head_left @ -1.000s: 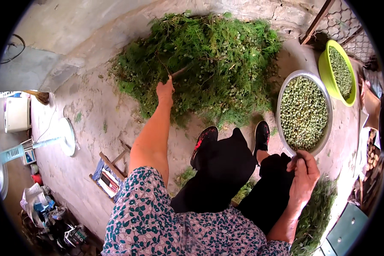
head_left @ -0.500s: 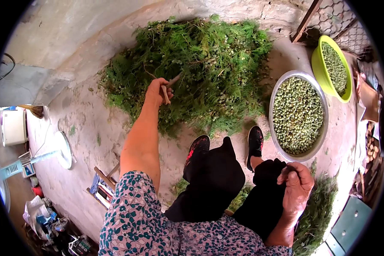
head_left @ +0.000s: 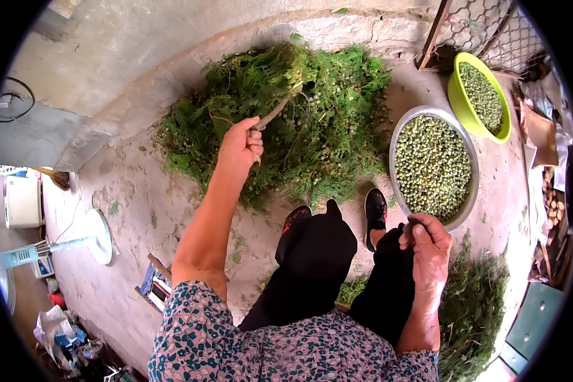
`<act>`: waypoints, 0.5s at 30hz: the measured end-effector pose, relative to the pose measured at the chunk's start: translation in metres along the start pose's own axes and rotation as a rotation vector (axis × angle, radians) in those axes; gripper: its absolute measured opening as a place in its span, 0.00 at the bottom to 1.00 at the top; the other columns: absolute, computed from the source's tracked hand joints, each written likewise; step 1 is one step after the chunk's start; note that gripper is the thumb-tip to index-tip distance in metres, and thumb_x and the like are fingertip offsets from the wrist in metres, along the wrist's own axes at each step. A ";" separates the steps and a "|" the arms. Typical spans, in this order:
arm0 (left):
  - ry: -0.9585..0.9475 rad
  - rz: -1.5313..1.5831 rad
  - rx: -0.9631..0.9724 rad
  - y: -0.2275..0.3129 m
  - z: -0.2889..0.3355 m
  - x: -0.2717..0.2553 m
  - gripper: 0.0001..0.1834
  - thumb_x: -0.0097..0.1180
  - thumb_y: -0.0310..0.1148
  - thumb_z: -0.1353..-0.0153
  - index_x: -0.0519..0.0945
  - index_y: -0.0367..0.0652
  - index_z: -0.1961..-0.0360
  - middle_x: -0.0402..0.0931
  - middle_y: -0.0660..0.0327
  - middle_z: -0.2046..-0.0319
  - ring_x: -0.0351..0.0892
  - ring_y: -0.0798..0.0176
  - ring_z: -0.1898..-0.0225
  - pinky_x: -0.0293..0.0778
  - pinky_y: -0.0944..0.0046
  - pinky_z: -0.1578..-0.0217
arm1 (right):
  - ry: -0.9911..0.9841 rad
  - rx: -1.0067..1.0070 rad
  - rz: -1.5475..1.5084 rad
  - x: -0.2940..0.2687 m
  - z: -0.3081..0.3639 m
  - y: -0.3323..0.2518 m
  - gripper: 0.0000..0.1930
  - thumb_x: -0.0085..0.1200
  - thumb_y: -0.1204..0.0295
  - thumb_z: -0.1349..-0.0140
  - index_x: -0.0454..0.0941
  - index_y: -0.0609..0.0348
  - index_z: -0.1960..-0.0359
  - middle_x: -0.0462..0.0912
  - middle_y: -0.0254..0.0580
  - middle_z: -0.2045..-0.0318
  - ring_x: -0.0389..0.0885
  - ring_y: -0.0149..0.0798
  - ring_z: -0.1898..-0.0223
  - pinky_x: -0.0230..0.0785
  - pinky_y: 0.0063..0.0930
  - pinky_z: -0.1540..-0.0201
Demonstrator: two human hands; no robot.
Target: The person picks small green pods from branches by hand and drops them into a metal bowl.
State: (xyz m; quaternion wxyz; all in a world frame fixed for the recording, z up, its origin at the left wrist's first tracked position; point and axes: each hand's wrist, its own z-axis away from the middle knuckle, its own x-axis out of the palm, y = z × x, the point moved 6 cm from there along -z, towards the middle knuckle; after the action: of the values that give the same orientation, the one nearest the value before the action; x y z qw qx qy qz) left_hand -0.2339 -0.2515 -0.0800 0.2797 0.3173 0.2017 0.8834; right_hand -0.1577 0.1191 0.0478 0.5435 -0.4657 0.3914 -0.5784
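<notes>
My left hand (head_left: 242, 143) is closed around the thick cut end of a leafy evergreen branch (head_left: 274, 113). The branch slants up and away over a large heap of green evergreen sprigs (head_left: 350, 124) on the floor; its leafy end blends into the heap. My right hand (head_left: 430, 248) is in front of my right knee, beside the near rim of a metal basin (head_left: 393, 153). Its thumb and fingers are curled together, and whatever they hold, if anything, is hidden. Small round green cones (head_left: 434, 165) fill the basin. My feet are at the heap's near edge.
A lime-green tub (head_left: 459, 102) of similar cones stands beyond the basin, near wire mesh (head_left: 484, 28). Another sprig heap (head_left: 471, 318) lies at the lower right. To the left are a standing fan (head_left: 100, 237), a broom (head_left: 58, 178) and a small folding stool (head_left: 156, 286).
My left hand has lifted the branch, so more of its stem shows above the heap. My right hand appears closer to the metal basin. The whole view has shifted slightly.
</notes>
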 end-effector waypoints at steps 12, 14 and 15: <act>-0.205 0.194 0.016 -0.007 0.105 0.020 0.12 0.50 0.30 0.44 0.69 0.28 0.66 0.57 0.73 0.90 0.52 0.80 0.90 0.49 0.80 0.92 | 0.039 0.000 -0.052 -0.011 0.003 0.013 0.08 0.46 0.77 0.43 0.75 0.67 0.64 0.76 0.36 0.79 0.72 0.26 0.80 0.64 0.17 0.75; -0.271 0.273 0.010 -0.015 0.111 0.023 0.12 0.49 0.30 0.43 0.69 0.28 0.67 0.57 0.73 0.91 0.51 0.79 0.90 0.50 0.80 0.92 | 0.048 -0.012 -0.087 -0.012 0.003 0.015 0.08 0.47 0.76 0.43 0.75 0.67 0.63 0.76 0.36 0.79 0.72 0.26 0.80 0.64 0.17 0.77; -0.291 0.324 0.012 -0.017 0.120 0.029 0.11 0.48 0.30 0.43 0.70 0.28 0.67 0.58 0.72 0.90 0.52 0.79 0.90 0.51 0.80 0.92 | 0.044 -0.020 -0.085 -0.012 0.003 0.016 0.08 0.47 0.76 0.43 0.75 0.67 0.63 0.76 0.36 0.79 0.72 0.26 0.80 0.64 0.17 0.77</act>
State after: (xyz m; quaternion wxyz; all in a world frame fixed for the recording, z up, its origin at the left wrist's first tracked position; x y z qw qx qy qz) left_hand -0.1654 -0.1991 0.0093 0.1582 0.4716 0.1108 0.8604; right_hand -0.1512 0.1293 0.0315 0.5052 -0.4745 0.3887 -0.6070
